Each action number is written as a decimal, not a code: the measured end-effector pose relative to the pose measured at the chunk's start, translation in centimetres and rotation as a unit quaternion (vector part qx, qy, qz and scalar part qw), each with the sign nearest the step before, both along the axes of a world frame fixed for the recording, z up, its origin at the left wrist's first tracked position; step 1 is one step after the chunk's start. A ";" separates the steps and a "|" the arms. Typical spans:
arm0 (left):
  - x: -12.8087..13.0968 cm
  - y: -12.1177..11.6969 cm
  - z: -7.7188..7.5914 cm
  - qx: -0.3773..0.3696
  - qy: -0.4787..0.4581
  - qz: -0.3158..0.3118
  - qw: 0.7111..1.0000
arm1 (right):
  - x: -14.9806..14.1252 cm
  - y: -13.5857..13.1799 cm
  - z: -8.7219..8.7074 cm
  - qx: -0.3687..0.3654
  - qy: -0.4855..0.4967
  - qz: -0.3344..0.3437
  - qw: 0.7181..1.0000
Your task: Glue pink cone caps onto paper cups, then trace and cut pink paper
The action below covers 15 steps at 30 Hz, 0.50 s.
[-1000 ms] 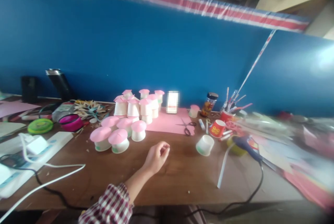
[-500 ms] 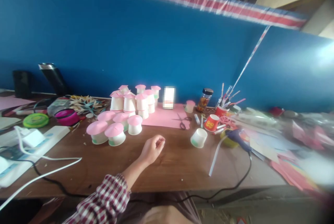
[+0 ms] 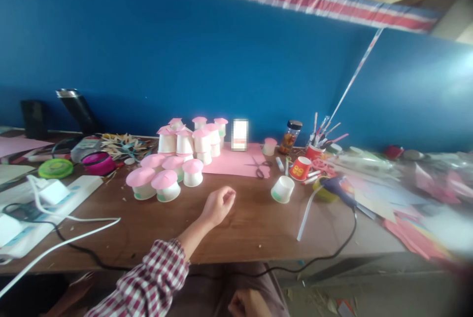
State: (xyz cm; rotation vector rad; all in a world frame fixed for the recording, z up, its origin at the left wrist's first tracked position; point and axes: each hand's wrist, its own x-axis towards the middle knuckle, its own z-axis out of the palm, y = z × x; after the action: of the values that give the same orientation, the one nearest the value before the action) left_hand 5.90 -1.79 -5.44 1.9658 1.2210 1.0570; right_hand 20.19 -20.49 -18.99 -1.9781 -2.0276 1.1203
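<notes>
My left hand (image 3: 220, 204), below a red checked sleeve, rests on the wooden table with its fingers curled in and nothing visible in them. Lower down, over my lap, my right hand (image 3: 244, 302) is partly cut off by the frame's bottom edge; its fingers are curled and no object shows in them. Left of my left hand stand several upturned white paper cups with pink paper tops, the nearest being a pink-topped cup (image 3: 192, 173). An uncovered white paper cup (image 3: 283, 189) stands apart to the right.
Scissors (image 3: 259, 166) lie on pink paper (image 3: 236, 161) before a pixelated white object (image 3: 240, 134). At right are a red cup (image 3: 300, 168), a glue gun (image 3: 338, 190) with its cord, and a lidded jar (image 3: 291, 137). A power strip (image 3: 70, 208) with white cables lies left.
My right hand has come further into view at the bottom edge, over my lap. My left hand keeps its curled pose on the table; the view has shifted slightly.
</notes>
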 end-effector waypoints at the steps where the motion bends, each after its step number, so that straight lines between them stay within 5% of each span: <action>1: 0.0 0.0 0.0 0.003 0.003 0.001 1.000 | -0.4 0.2 0.3 0.013 -0.015 0.009 1.000; 7: 0.1 -0.2 0.0 0.017 0.014 0.006 1.000 | -0.7 0.8 2.2 0.028 -0.085 0.023 0.996; 15: 0.1 -0.3 -0.1 0.036 0.022 0.010 0.999 | 0.4 0.6 0.6 0.095 -0.022 0.024 0.995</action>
State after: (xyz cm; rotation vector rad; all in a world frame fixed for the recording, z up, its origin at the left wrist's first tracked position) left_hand 6.05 -2.08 -5.53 2.0451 1.2442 1.0854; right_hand 20.62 -19.87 -18.37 -1.8861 -2.1264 0.8630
